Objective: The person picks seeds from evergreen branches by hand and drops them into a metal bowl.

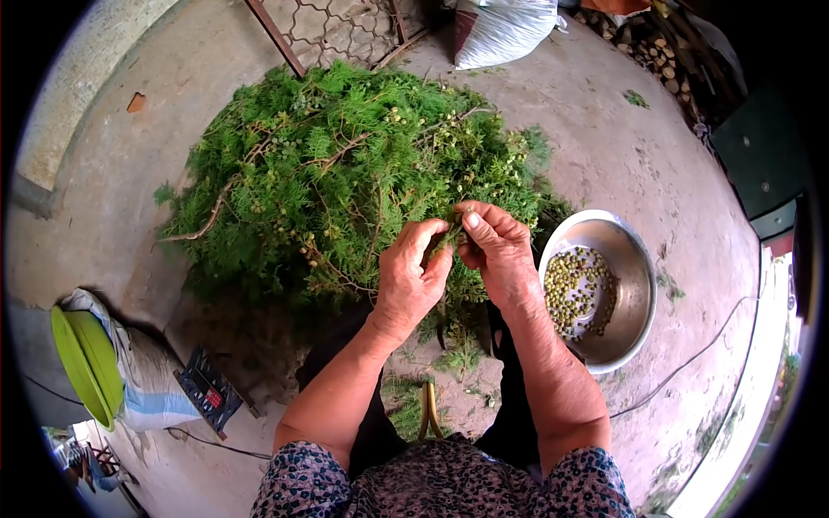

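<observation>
A large heap of green conifer branches [319, 173] with small pale cones lies on the floor in front of me. Over its near right edge, my left hand [414, 269] pinches a small green sprig [449, 233]. Close beside it, my right hand [498, 250] has thumb and forefinger pressed together at the sprig's upper end, on something small, partly hidden by the fingers. Right of my right hand stands a metal bowl [635, 293] holding many small green round cones [570, 289].
A white sack [505, 33] stands at the back, with stacked firewood [652, 56] to its right. At the left are a lime green basin [86, 367] and a dark crate [210, 393]. A cable [691, 354] runs along the floor at the right.
</observation>
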`<action>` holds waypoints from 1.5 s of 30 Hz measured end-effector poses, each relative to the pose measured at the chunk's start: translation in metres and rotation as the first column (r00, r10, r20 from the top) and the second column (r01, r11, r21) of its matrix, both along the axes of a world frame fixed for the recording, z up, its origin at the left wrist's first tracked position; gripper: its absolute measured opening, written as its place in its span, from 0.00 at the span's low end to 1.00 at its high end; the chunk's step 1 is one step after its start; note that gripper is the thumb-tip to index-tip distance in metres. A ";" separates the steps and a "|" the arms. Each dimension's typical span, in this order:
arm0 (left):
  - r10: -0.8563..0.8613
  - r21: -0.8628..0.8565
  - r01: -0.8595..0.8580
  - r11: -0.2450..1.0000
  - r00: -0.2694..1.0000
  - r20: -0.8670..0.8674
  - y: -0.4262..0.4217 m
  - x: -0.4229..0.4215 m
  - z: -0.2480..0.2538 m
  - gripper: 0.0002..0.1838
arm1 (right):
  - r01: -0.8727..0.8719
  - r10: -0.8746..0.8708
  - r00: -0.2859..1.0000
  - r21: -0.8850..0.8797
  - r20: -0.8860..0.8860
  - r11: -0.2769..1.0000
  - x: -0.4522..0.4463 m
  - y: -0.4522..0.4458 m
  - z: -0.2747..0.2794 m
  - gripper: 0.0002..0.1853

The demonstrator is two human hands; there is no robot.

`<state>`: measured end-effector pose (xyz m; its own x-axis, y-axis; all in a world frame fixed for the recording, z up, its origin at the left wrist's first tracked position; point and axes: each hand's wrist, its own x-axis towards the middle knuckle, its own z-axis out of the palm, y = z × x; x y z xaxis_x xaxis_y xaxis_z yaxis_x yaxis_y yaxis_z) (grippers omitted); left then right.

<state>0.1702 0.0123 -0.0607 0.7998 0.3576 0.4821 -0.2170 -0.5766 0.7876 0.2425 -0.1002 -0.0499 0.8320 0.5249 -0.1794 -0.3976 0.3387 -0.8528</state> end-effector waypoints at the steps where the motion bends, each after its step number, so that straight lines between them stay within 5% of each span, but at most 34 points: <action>1: 0.022 -0.024 -0.022 0.999 1.000 0.002 0.001 0.000 -0.002 0.13 | -0.002 0.002 1.000 0.001 -0.001 1.000 0.000 0.000 0.000 0.09; 3: 0.063 -0.072 -0.062 0.995 0.998 0.005 0.001 0.001 -0.001 0.11 | -0.064 0.064 0.998 0.017 0.015 0.998 -0.001 -0.001 0.004 0.11; 4: -0.005 -0.343 -0.044 0.938 0.990 -0.138 0.000 -0.002 0.003 0.08 | -0.012 0.012 1.000 0.019 -0.011 1.000 -0.003 0.002 0.007 0.12; 7: -0.181 -0.801 0.057 0.596 0.981 -0.065 0.010 -0.002 0.004 0.06 | 0.000 0.002 0.999 0.033 -0.051 0.999 0.000 -0.001 0.011 0.13; 9: -0.191 -0.863 0.018 0.506 0.977 -0.091 0.015 -0.002 0.002 0.05 | -0.017 0.017 1.000 0.017 -0.006 1.000 0.001 -0.001 0.006 0.13; 13: -0.208 -0.861 0.011 0.508 0.972 -0.110 0.013 -0.002 0.007 0.04 | -0.088 0.091 0.993 -0.049 0.073 0.995 0.000 0.003 0.000 0.10; 17: -0.217 -0.857 -0.014 0.515 0.965 -0.146 0.013 -0.002 0.009 0.03 | 0.064 -0.064 0.998 0.013 0.017 0.998 0.001 0.002 0.005 0.08; 24: -0.169 -0.870 -0.065 0.489 0.971 -0.167 0.013 -0.002 0.014 0.03 | -0.043 0.046 0.992 -0.026 0.121 0.999 -0.005 0.006 0.003 0.08; 33: -0.176 -0.840 0.004 0.543 0.978 -0.110 0.011 -0.003 0.005 0.06 | -0.095 0.101 0.993 -0.086 0.059 0.992 -0.006 0.007 0.003 0.07; 40: -0.176 -0.862 -0.061 0.504 0.969 -0.172 0.011 0.000 0.004 0.08 | -0.082 0.094 0.975 0.069 -0.202 0.994 -0.005 0.005 0.001 0.06; 41: -0.192 -0.860 -0.033 0.509 0.970 -0.151 0.013 -0.001 0.000 0.02 | -0.088 0.103 0.978 0.088 -0.180 0.992 -0.005 0.005 0.000 0.06; 45: -0.113 -0.750 -0.089 0.655 0.970 -0.214 0.007 0.002 0.016 0.03 | -0.153 0.153 0.984 0.008 -0.096 0.988 -0.004 0.004 0.006 0.07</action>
